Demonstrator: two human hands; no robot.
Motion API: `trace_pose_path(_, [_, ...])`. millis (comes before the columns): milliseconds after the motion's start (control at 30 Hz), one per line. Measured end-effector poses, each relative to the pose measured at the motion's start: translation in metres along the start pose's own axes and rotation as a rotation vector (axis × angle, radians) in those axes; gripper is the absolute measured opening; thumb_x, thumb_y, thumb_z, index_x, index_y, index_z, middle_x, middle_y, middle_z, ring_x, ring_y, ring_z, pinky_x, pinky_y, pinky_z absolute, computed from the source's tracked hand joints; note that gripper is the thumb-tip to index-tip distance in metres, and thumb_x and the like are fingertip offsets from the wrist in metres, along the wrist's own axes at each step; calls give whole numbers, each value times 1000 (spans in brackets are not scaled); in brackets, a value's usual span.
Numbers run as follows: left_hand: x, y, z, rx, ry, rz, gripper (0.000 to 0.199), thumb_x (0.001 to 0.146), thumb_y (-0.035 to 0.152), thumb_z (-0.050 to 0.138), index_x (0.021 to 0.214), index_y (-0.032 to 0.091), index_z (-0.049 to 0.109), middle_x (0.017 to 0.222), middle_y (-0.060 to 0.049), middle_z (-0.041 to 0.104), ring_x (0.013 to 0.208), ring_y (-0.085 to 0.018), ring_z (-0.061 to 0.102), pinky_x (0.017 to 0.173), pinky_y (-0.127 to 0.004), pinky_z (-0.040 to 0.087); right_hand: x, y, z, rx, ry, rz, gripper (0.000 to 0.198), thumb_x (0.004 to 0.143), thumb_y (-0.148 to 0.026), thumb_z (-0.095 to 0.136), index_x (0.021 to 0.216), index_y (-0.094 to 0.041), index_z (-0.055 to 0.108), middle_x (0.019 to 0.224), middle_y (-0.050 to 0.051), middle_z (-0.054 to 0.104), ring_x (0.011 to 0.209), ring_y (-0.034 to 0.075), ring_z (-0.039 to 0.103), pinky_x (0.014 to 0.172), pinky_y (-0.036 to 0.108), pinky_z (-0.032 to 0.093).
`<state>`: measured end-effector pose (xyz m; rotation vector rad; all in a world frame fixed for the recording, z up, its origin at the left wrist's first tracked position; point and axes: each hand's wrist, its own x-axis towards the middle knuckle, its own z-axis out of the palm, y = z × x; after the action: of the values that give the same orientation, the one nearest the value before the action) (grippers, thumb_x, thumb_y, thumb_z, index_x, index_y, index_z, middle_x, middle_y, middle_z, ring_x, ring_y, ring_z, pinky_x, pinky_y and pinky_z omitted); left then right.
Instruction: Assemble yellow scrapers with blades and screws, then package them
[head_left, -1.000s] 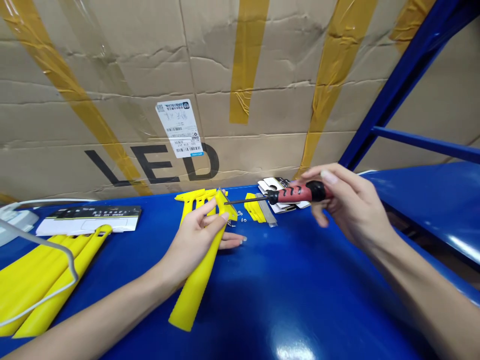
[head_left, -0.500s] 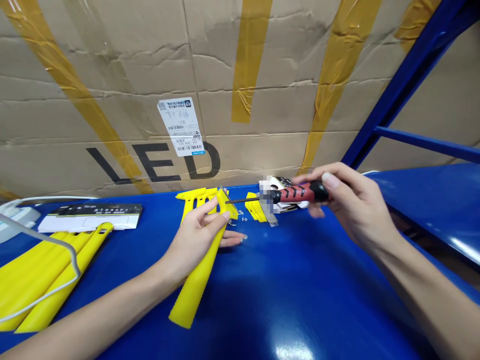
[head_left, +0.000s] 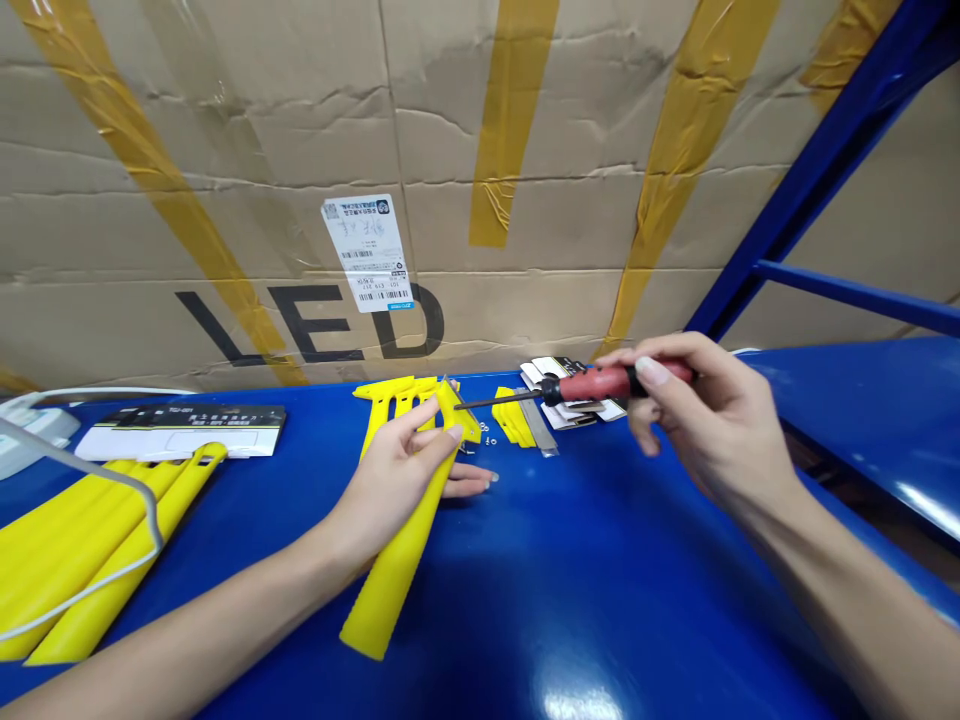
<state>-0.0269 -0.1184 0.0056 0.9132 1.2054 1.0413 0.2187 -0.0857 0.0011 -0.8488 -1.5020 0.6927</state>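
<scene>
My left hand (head_left: 401, 470) is closed around a yellow plastic scraper handle (head_left: 401, 560), held at a slant with its broad end toward me. A metal blade edge shows at the scraper's far head. My right hand (head_left: 697, 410) grips a red and black screwdriver (head_left: 600, 383), its shaft pointing left. The screwdriver's tip meets the scraper's head, where the fastener itself is too small to make out. Beyond the left hand lie several yellow scraper heads (head_left: 382, 388). Tiny screws or nuts (head_left: 489, 441) rest on the blue table just right of the held head.
Small yellow plates (head_left: 514, 418) and grey metal blades (head_left: 536, 425) lie behind the screwdriver, beside folded packaging cards (head_left: 577, 412). Several yellow handles (head_left: 97, 540) sit at left under a white cable (head_left: 146, 500), near a printed card (head_left: 184, 432). A large cardboard box (head_left: 262, 220) stands behind.
The fingers of my right hand have shifted along the screwdriver handle, and the handle has turned. The tip stays at the scraper head. My left hand keeps its hold, and the view has shifted slightly.
</scene>
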Motion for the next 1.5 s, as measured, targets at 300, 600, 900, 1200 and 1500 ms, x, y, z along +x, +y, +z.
trace_pose_path(300, [0,3,1,-26,4,-26,50,96,11,59,143,8,43,88,-9,73,77,-24,78,66,-25,65,-1,-4,0,-132,31,-91,15,88,-32,71,101,-25,69,105,5,74,57,13,63,48,28,49])
trace_pose_path(600, [5,-4,-3,-19,-99,20,27,96,19,61,120,9,51,98,-11,73,84,-25,78,65,-22,64,-2,-6,0,-171,81,-135,6,86,-25,74,92,-24,73,92,3,74,47,10,58,46,28,47])
trace_pose_path(900, [6,-2,-3,9,-155,45,30,94,24,64,118,12,51,107,-12,73,84,-24,78,63,-22,63,0,-7,-1,-82,161,-145,5,82,-18,75,86,-22,74,89,3,75,48,12,60,51,32,48])
trace_pose_path(1200, [11,12,-16,572,-150,324,43,89,31,67,128,14,62,76,-4,78,60,-18,74,60,-30,62,16,0,-8,326,467,173,9,66,-9,71,62,-14,66,61,4,63,48,12,53,34,21,29])
trace_pose_path(1500, [35,7,-43,1167,-113,1225,22,87,19,66,105,15,78,136,-23,62,116,-31,68,93,-43,59,15,10,0,426,401,401,10,68,-15,71,62,-15,63,58,-2,54,38,5,40,35,20,28])
